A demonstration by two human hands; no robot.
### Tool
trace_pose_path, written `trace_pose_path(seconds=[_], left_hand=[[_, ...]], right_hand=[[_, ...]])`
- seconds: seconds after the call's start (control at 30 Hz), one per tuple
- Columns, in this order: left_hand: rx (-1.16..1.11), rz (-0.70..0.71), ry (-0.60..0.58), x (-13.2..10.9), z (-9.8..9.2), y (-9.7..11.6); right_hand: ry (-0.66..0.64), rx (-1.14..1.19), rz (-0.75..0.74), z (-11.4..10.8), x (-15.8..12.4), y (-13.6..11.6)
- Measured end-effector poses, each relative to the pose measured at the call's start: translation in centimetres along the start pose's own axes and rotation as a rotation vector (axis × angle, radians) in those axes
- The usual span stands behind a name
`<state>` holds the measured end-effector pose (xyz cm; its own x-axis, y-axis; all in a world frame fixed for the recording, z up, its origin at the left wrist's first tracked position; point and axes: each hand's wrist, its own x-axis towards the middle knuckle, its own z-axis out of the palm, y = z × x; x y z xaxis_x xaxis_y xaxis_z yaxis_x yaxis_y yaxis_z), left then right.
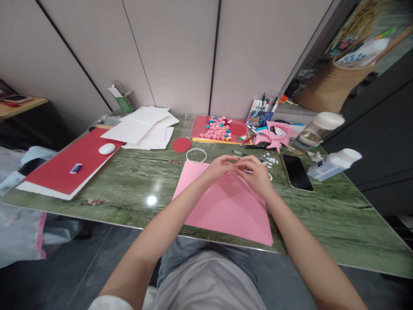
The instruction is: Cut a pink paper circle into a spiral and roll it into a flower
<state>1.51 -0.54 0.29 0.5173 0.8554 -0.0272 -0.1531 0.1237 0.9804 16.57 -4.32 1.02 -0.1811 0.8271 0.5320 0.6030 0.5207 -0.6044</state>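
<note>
Both my hands meet above the upper part of a pink sheet of paper [226, 206] that lies in front of me on the green table. The fingers of my left hand [222, 168] are bent and pinched together near its tip. My right hand [254, 174] curls in from the other side, its fingertips touching those of the left. Whatever sits between the fingertips is too small and too covered to name. A white ring [196, 155] lies just beyond the sheet's upper left, beside a red paper disc [181, 145]. Small white scraps [270, 160] and a pen [240, 153] are near my right hand.
Pink folded pieces [219, 129] are heaped on a red sheet at the back. Pink cut paper [274, 134], a phone [297, 172] and two bottles [335, 164] stand or lie rightward. Leftward are white sheets [142, 122], red paper [64, 168] and a white oval object [107, 149].
</note>
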Motion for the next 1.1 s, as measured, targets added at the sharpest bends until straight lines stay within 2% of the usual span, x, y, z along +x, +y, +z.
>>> trace_pose_path(seconds=[0.37, 0.57, 0.73, 0.93, 1.1], left_hand=[[-0.102, 0.016, -0.007, 0.03, 0.21, -0.14], [-0.051, -0.005, -0.049, -0.14, -0.26, 0.12], [0.020, 0.000, -0.065, -0.13, -0.51, 0.12], [-0.056, 0.015, 0.026, 0.03, 0.03, 0.01], [-0.123, 0.056, 0.014, 0.13, 0.35, -0.36]], right_hand=[[0.010, -0.013, 0.002, -0.15, 0.05, -0.21], [-0.105, 0.109, -0.002, -0.41, 0.18, 0.10], [-0.160, 0.092, -0.020, -0.29, 0.25, 0.14], [-0.038, 0.091, 0.032, 0.05, 0.11, 0.32], [0.005, 0.100, 0.059, 0.14, 0.05, 0.56]])
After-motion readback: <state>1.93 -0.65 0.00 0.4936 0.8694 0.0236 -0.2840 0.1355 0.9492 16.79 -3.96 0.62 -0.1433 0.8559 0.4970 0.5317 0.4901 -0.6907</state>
